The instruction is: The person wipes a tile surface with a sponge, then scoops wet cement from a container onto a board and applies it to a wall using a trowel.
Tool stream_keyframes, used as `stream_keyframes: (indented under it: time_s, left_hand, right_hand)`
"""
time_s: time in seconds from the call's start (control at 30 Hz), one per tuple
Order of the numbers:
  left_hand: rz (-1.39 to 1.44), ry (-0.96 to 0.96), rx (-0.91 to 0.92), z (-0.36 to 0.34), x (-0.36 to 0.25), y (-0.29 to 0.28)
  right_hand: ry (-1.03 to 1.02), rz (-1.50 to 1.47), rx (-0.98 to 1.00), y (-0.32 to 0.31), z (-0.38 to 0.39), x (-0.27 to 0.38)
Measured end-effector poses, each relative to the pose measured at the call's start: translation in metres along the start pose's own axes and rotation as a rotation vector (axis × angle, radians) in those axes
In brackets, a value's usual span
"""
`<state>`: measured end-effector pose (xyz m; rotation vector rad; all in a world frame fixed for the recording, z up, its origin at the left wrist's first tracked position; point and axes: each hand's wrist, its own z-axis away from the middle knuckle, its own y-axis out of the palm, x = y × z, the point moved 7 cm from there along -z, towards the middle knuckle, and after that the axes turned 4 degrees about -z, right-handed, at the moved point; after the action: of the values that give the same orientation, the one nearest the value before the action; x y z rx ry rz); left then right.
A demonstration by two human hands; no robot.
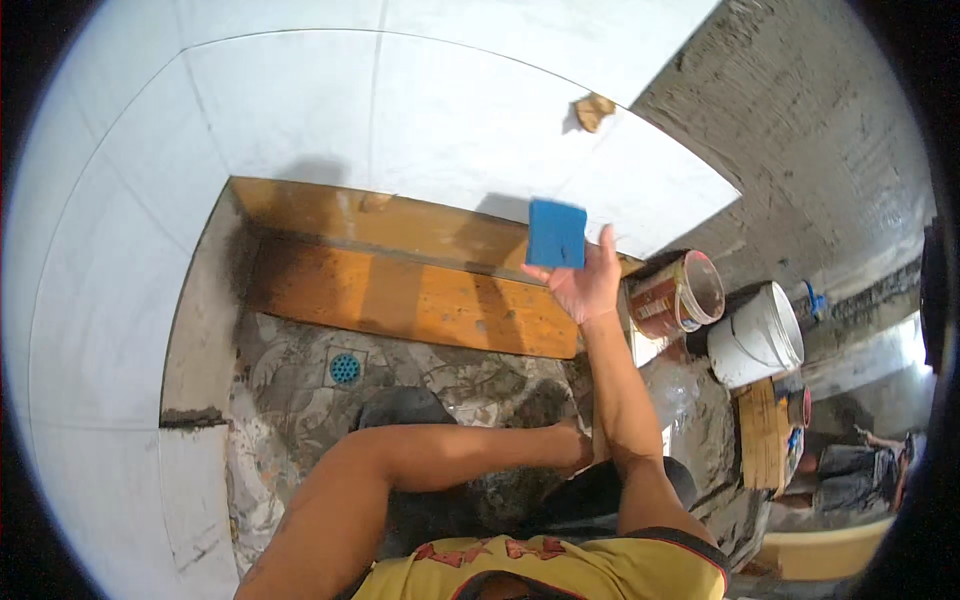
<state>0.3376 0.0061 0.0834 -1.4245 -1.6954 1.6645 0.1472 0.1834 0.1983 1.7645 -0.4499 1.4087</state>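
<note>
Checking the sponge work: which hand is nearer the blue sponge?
The right. The right hand holds the blue sponge up against the white tile wall. The left hand is low, behind the right forearm, well below the sponge.

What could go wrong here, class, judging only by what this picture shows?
1. The right hand holds the blue sponge only at its lower edge, so it might slip and fall onto the wooden boards.
2. The left hand props on the rough, wet-looking floor, where it could slide.
3. The white bucket and the tin stand close by the right elbow and might be knocked.
</note>
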Motion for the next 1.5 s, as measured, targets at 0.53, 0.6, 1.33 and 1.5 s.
stream_keyframes:
  time_s: [0.53, 0.6, 1.33, 1.5]
  left_hand:
    - [-0.052, -0.25, 0.39, -0.006, 0.004, -0.013]
    - [0.002, -0.275, 0.423, -0.002, 0.005, -0.008]
    - [0.013, -0.175, 0.64, 0.009, 0.01, 0.005]
    - [0.029, -0.184, 0.591, 0.006, 0.009, -0.004]
  right_hand:
    - [-0.672, 1.604, 0.494, 0.092, -0.066, -0.06]
    - [-0.468, 1.498, 0.581, 0.057, -0.036, -0.09]
    - [-0.971, 0.398, -1.179, -0.25, -0.001, 0.197]
    - [-1.069, 0.338, -1.058, -0.219, -0.015, 0.194]
